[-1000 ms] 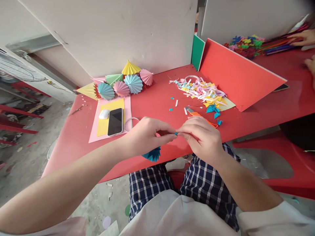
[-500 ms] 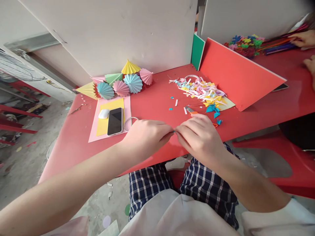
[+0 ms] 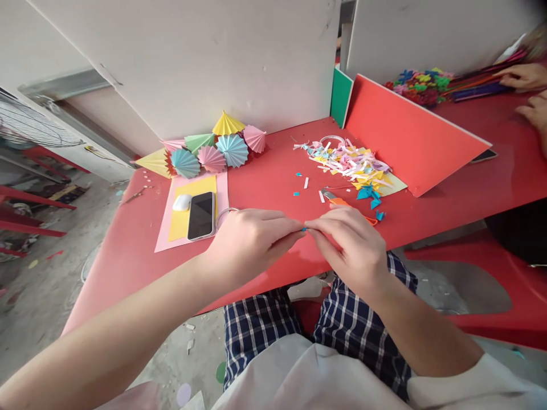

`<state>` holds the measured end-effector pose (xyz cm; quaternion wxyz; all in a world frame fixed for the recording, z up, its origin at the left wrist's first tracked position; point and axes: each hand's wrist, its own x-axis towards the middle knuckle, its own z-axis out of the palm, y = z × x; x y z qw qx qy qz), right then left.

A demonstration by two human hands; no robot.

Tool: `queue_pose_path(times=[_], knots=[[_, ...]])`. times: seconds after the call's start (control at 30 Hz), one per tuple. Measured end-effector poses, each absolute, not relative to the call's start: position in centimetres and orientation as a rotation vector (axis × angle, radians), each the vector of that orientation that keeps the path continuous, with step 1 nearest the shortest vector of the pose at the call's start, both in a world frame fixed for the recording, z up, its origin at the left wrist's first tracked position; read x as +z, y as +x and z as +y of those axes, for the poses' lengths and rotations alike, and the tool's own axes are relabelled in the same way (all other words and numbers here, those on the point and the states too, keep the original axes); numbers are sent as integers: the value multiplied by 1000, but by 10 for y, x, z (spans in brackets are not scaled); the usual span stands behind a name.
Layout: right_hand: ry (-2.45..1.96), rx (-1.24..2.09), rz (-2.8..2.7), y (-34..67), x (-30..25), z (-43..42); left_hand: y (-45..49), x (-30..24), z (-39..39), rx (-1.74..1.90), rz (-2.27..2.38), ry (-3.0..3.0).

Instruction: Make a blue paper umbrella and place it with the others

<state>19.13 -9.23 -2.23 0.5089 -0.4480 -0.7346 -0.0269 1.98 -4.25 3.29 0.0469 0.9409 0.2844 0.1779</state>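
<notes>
My left hand (image 3: pixel 250 242) and my right hand (image 3: pixel 354 247) meet fingertip to fingertip over the near edge of the red table (image 3: pixel 265 182). Both are closed in a pinch on a small blue folded paper piece (image 3: pixel 304 229), of which only a tiny tip shows between the fingers. Orange-handled scissors (image 3: pixel 346 204) lie on the table just beyond my right hand.
Folded paper fans (image 3: pixel 209 151) in pastel colours stand by the back wall. A phone (image 3: pixel 201 215) and white earbud case (image 3: pixel 182 202) rest on yellow and pink paper sheets. Paper scraps (image 3: pixel 348 165) lie beside a red divider board (image 3: pixel 410 142). Another person's hands (image 3: pixel 527 85) work at far right.
The blue fan that hung below my left hand a second ago is now hidden inside the hands. Both hands stay pinched together, shifted slightly up with the view.
</notes>
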Motion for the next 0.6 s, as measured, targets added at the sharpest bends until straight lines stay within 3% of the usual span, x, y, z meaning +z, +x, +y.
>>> queue_pose_path(times=[0.37, 0.6], knots=[[-1132, -283, -2149, 199, -14, -90, 25, 44, -37, 85, 867, 2826], [-1181, 43, -1788, 189, -23, -86, 26, 34, -44, 265, 822, 3144]])
